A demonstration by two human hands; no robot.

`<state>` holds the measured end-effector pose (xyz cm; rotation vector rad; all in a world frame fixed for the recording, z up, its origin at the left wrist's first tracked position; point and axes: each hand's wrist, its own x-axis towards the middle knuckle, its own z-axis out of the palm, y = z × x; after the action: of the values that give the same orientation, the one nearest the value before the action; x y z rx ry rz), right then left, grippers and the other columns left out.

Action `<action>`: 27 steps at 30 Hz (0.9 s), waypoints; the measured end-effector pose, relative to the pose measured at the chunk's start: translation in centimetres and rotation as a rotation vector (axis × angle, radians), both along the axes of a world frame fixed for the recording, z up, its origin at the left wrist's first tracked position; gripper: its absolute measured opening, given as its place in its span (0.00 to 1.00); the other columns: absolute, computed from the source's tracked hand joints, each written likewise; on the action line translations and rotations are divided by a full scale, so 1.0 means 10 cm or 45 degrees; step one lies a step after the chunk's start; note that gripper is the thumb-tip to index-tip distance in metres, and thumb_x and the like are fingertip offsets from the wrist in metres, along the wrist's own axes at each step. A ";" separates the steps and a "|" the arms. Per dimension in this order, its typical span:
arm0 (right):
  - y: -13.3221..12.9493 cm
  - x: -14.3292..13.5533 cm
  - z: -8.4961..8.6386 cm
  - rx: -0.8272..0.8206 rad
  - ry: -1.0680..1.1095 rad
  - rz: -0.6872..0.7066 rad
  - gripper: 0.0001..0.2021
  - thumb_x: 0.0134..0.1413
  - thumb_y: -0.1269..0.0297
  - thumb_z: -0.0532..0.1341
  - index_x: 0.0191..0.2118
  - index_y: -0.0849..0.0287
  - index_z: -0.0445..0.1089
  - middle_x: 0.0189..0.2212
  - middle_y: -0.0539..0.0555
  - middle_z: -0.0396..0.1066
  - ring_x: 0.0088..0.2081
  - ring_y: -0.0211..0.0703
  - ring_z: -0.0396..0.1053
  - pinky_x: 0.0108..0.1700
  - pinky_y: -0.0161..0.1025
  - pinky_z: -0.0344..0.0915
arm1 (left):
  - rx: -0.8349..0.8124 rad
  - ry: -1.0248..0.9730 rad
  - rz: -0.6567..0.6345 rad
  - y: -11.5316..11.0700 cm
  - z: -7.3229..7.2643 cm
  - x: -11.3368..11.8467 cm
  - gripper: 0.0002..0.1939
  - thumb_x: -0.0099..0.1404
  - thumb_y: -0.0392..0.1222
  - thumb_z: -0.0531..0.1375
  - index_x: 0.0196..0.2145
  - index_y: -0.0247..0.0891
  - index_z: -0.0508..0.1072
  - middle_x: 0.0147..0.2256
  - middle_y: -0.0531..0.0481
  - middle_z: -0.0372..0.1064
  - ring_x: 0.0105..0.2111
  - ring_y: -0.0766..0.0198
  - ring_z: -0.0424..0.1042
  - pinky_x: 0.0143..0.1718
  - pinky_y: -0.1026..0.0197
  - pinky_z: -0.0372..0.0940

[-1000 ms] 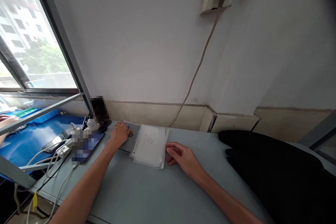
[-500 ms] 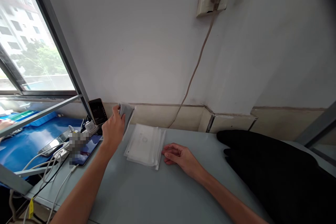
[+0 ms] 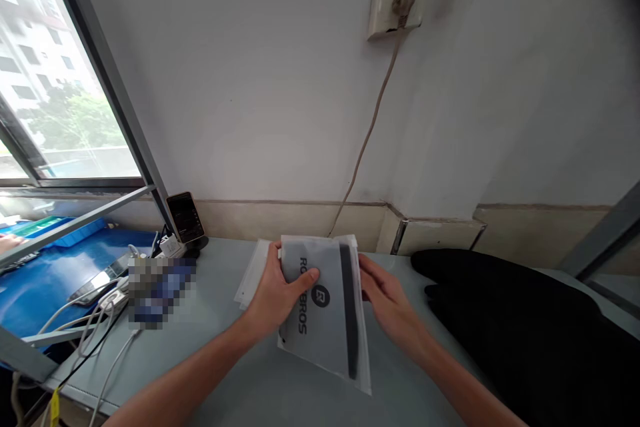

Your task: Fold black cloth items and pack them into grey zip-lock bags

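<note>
A grey frosted plastic zip bag (image 3: 327, 337) is held up over the table, with a round logo, dark lettering and a black stripe along its right side. My left hand (image 3: 277, 293) grips its left side, thumb flat on the front over part of the lettering and the fingers behind. At the right edge, my right hand (image 3: 387, 297) has its fingers curled against the bag, the tips partly hidden. Behind my left hand lies a stack of clear plastic bags (image 3: 254, 270), partly covered by the hand and the held bag.
A phone on a stand (image 3: 186, 217) stands at the back left, near a power strip with white cables (image 3: 116, 297) and a blurred-out patch. Black cloth (image 3: 510, 320) covers the right side of the grey table (image 3: 220, 380). Beyond the metal frame is a blue surface (image 3: 45, 280).
My left hand has brought the grey bag from the back left to the middle, turning its printed face toward me. My right hand has moved right and up to the bag's edge.
</note>
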<state>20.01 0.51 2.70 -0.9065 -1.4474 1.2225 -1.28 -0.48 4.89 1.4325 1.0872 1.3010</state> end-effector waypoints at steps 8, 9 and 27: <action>0.10 0.21 0.01 -0.039 -0.227 -0.113 0.23 0.61 0.37 0.61 0.33 0.54 0.67 0.25 0.46 0.61 0.26 0.39 0.63 0.24 0.34 0.65 | -0.186 -0.128 -0.170 -0.07 -0.25 0.19 0.26 0.66 0.58 0.67 0.49 0.41 0.61 0.44 0.47 0.70 0.43 0.58 0.73 0.43 0.57 0.72; 0.11 0.23 0.00 -0.067 -0.230 -0.097 0.22 0.60 0.36 0.60 0.36 0.53 0.67 0.26 0.46 0.63 0.25 0.39 0.64 0.23 0.34 0.65 | -0.199 -0.148 -0.211 -0.05 -0.25 0.18 0.26 0.66 0.59 0.67 0.49 0.42 0.61 0.42 0.49 0.70 0.41 0.60 0.73 0.41 0.58 0.71; -0.04 0.09 -0.25 0.007 -0.433 0.126 0.21 0.69 0.42 0.54 0.35 0.54 0.67 0.29 0.47 0.63 0.31 0.41 0.60 0.32 0.36 0.57 | -0.111 0.594 -0.545 0.09 -0.24 0.08 0.22 0.73 0.61 0.55 0.40 0.39 0.72 0.33 0.51 0.69 0.32 0.63 0.66 0.31 0.63 0.58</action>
<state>20.88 0.07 0.16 -1.0888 -1.7812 1.1738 -0.51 0.41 2.47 1.8300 1.0337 0.6242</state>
